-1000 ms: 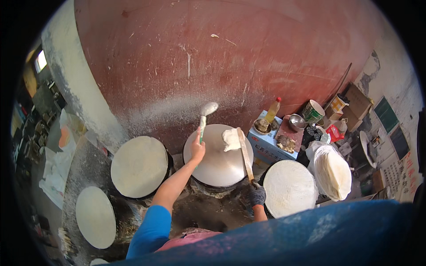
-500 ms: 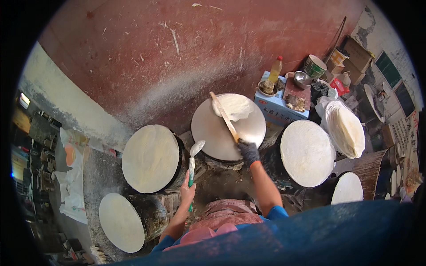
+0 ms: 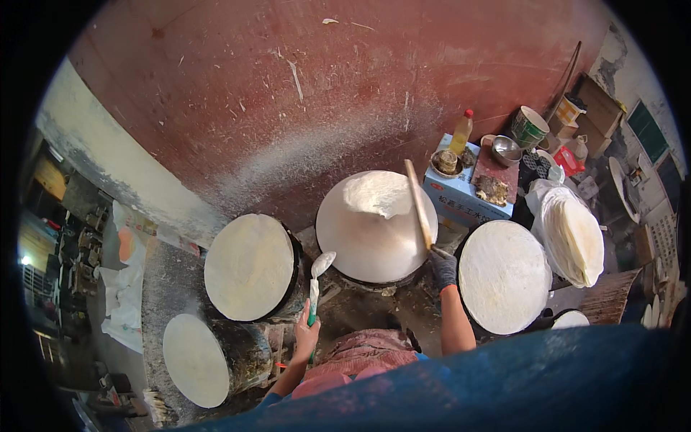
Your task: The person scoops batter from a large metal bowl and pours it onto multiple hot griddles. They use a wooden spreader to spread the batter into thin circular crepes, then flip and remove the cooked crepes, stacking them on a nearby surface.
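Note:
My left hand (image 3: pixel 306 333) is closed round the green handle of a batter-coated ladle (image 3: pixel 323 262), held low between the left and centre griddles. My right hand (image 3: pixel 443 266), in a dark glove, grips the end of a long wooden spreader (image 3: pixel 419 201), which lies tilted along the right side of the centre griddle (image 3: pixel 360 245). A white patch of batter (image 3: pixel 371 191), spread unevenly with a ragged lower edge, covers the back part of that griddle.
Round pale sheets cover griddles at left (image 3: pixel 246 266), lower left (image 3: pixel 196 360) and right (image 3: pixel 502 277). A bagged stack of sheets (image 3: pixel 572 237) lies far right. Behind are a blue box (image 3: pixel 453 194), an oil bottle (image 3: pixel 461 135), a steel bowl (image 3: pixel 506 150), a bucket (image 3: pixel 527 128) and a red wall (image 3: pixel 288 86).
My left hand and ladle have dropped from above the centre griddle to its lower left. The batter has spread wider, and the spreader has swept leftward, then back right.

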Action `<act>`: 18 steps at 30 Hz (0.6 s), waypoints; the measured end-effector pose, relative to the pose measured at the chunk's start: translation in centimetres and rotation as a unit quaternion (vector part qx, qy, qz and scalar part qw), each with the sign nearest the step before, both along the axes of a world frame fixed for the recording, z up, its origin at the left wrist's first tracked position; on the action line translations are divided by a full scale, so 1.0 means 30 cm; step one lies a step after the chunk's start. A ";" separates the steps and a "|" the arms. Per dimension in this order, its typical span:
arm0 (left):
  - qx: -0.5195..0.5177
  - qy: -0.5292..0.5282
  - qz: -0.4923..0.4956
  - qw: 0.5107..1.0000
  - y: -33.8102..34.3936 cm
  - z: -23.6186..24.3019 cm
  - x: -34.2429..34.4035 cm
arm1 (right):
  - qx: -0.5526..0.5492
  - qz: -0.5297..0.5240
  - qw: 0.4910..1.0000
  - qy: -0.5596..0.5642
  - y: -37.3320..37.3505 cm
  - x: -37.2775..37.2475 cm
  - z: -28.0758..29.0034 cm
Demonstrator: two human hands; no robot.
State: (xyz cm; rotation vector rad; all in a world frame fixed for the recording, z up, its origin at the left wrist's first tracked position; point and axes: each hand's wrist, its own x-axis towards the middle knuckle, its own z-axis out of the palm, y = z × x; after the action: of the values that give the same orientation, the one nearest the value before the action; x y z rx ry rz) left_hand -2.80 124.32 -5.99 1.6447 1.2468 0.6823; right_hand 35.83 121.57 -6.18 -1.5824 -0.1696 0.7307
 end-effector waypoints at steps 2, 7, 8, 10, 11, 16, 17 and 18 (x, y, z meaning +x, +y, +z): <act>-0.002 -0.014 0.004 1.000 -0.022 0.004 0.019 | -0.050 0.109 0.992 0.027 0.020 0.038 -0.014; 0.050 0.049 0.021 0.997 -0.070 -0.006 0.038 | -0.007 0.234 0.971 -0.045 0.027 0.143 -0.093; 0.080 0.052 0.024 0.995 -0.076 -0.010 0.042 | 0.022 0.166 0.984 -0.061 0.021 0.158 -0.105; 0.156 0.048 0.037 0.986 -0.097 -0.012 0.043 | 0.012 0.046 0.997 -0.067 0.011 0.168 -0.115; 0.060 0.035 0.063 0.996 -0.108 -0.009 0.042 | 0.014 0.076 0.997 -0.023 0.006 0.174 -0.112; -0.247 -0.164 0.141 0.945 -0.159 0.057 0.029 | 0.045 0.298 0.953 0.019 0.027 0.189 -0.068; -0.244 -0.145 0.138 0.949 -0.168 0.078 0.025 | 0.014 0.268 0.963 -0.015 0.038 0.194 -0.062; -0.253 -0.132 0.158 0.945 -0.177 0.099 0.021 | -0.022 0.241 0.969 -0.042 0.036 0.221 -0.054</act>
State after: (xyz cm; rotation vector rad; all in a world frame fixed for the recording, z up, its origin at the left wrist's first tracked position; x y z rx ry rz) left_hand -2.17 119.02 -3.03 0.9120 1.3602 0.6775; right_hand 42.47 122.65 -7.81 -1.6325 -0.6202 1.0476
